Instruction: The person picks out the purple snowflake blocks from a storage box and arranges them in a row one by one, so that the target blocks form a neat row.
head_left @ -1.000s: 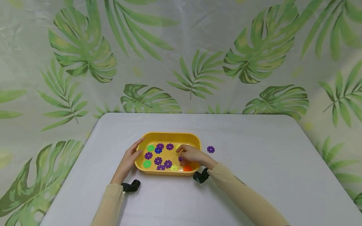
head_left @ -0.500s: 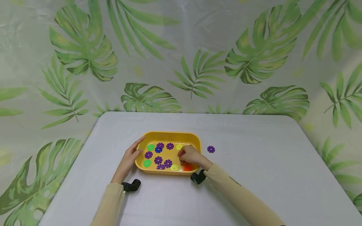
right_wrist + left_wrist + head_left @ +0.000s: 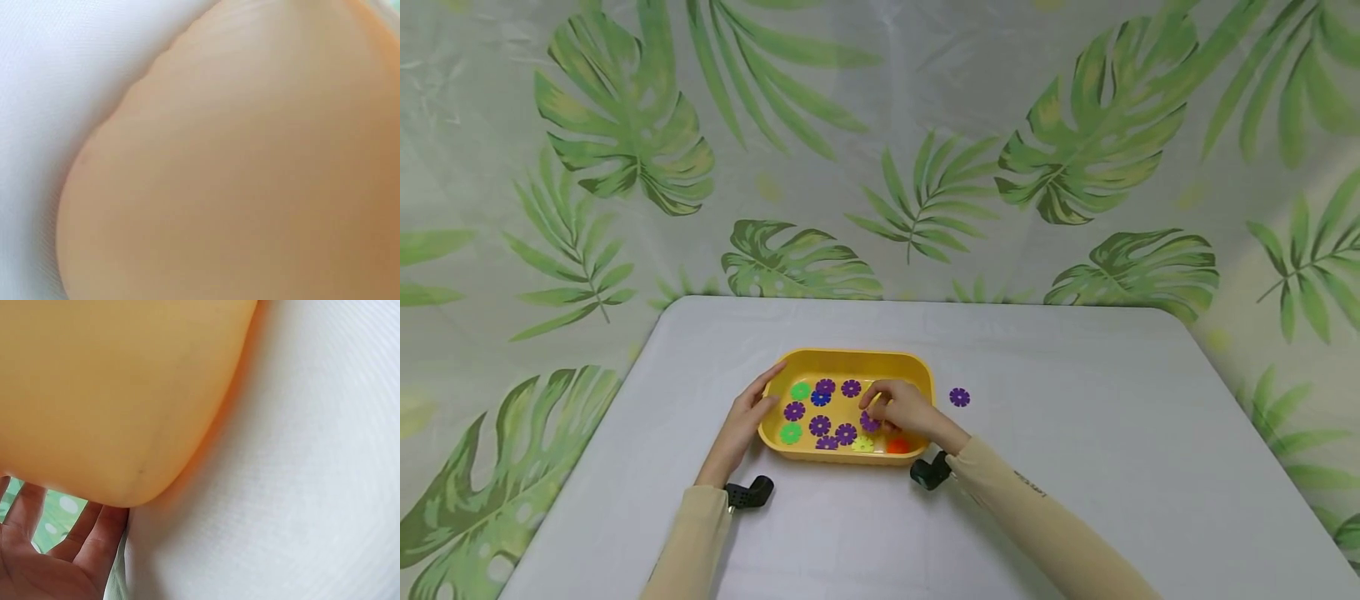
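Observation:
A yellow plastic tray [image 3: 857, 359] holds several flower-shaped notched discs, mostly purple, with green, blue, yellow and orange ones. My left hand [image 3: 747, 417] holds the tray's left end, thumb over the rim; in the left wrist view its fingers [image 3: 103, 540] touch the outer wall. Inside the tray's right half is my right hand [image 3: 904, 410], its fingers loosely bent just over a purple disc [image 3: 870, 422]. No grip on that disc is plain to see. In the right wrist view, the tray's outer wall [image 3: 237, 181] fills most of the picture and the hand is out of sight.
One purple disc [image 3: 959, 397] lies outside, right of the tray, on the white-covered table [image 3: 1075, 467]. An orange disc [image 3: 898, 447] and a yellow disc [image 3: 862, 444] lie by the tray's near wall. A leaf-patterned curtain [image 3: 917, 200] hangs behind.
My right hand closed over the purple disc, then its fingers loosened. The disc now lies slightly further left. A yellow disc behind the hand has become covered. The left hand stays put.

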`<state>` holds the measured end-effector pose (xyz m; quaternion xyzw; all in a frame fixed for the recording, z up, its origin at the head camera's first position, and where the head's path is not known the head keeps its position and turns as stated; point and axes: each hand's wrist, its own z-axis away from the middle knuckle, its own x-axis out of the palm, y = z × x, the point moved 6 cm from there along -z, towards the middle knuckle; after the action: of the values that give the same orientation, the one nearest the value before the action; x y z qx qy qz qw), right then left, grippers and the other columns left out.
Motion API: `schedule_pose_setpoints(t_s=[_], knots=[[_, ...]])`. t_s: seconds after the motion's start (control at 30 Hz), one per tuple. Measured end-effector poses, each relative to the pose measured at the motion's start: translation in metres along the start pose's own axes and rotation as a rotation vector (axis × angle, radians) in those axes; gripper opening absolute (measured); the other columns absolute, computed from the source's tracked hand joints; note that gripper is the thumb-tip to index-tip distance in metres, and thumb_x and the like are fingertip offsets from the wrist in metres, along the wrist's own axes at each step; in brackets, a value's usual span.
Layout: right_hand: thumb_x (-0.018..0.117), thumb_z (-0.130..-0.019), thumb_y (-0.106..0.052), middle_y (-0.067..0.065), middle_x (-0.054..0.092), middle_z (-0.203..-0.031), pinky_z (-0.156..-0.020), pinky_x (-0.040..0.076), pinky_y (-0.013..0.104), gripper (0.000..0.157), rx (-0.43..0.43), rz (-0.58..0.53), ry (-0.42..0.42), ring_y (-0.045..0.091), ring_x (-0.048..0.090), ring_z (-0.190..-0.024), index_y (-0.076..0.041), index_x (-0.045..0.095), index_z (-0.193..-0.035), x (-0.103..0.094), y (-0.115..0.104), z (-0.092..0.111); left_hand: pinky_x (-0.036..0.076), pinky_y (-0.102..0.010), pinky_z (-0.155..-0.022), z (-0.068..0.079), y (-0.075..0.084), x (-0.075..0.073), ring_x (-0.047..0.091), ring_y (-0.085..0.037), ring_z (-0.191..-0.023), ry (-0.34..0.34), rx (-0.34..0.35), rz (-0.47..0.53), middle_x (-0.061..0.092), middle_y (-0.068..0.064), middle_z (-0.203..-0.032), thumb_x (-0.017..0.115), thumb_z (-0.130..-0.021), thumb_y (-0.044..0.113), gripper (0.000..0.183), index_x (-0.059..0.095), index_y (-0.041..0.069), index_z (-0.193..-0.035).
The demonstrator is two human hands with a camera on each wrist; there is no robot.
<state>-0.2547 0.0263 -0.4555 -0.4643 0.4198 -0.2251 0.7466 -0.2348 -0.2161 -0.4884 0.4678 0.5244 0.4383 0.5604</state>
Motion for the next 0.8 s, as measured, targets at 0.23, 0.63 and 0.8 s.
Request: schedule_pose_setpoints(t_s=[0.23, 0.63, 0.8], knots=[[0.055, -0.096, -0.006, 0.010, 0.059, -0.082, -0.064, 0.057, 0.042, 0.020, -0.066, -0.102, -0.036, 0.022, 0.058, -0.061, 0.005, 0.064, -0.111, -0.025, -0.003, 0.012, 0.013, -0.043, -0.116, 0.000, -0.001, 0.000, 0.014, -0.022, -0.143, 0.005, -0.005, 0.004, 0.026, -0.003, -0.155, 0.043, -0.100, 0.011, 0.049, 0.039, 0.018, -0.148], [0.050, -0.094, -0.005, 0.012, 0.059, -0.086, -0.064, 0.056, 0.029, 0.026, 0.039, -0.124, 0.267, 0.015, 0.056, -0.066, 0.010, 0.056, -0.115, -0.121, 0.054, 0.048, 0.010, -0.044, -0.116, 0.001, 0.000, 0.000, 0.012, -0.022, -0.144, 0.007, 0.010, 0.001, 0.026, -0.002, -0.155, 0.043, -0.101, 0.012, 0.047, 0.040, 0.019, -0.147], [0.047, -0.091, 0.002, 0.015, 0.061, -0.086, -0.064, 0.057, 0.031, 0.027, 0.118, -0.092, 0.317, 0.014, 0.060, -0.065, 0.014, 0.054, -0.114, -0.138, 0.088, 0.058, 0.012, -0.045, -0.116, 0.001, -0.002, 0.001, 0.012, -0.023, -0.144, 0.005, -0.008, 0.005, 0.023, -0.003, -0.156, 0.043, -0.100, 0.013, 0.048, 0.039, 0.020, -0.148]])
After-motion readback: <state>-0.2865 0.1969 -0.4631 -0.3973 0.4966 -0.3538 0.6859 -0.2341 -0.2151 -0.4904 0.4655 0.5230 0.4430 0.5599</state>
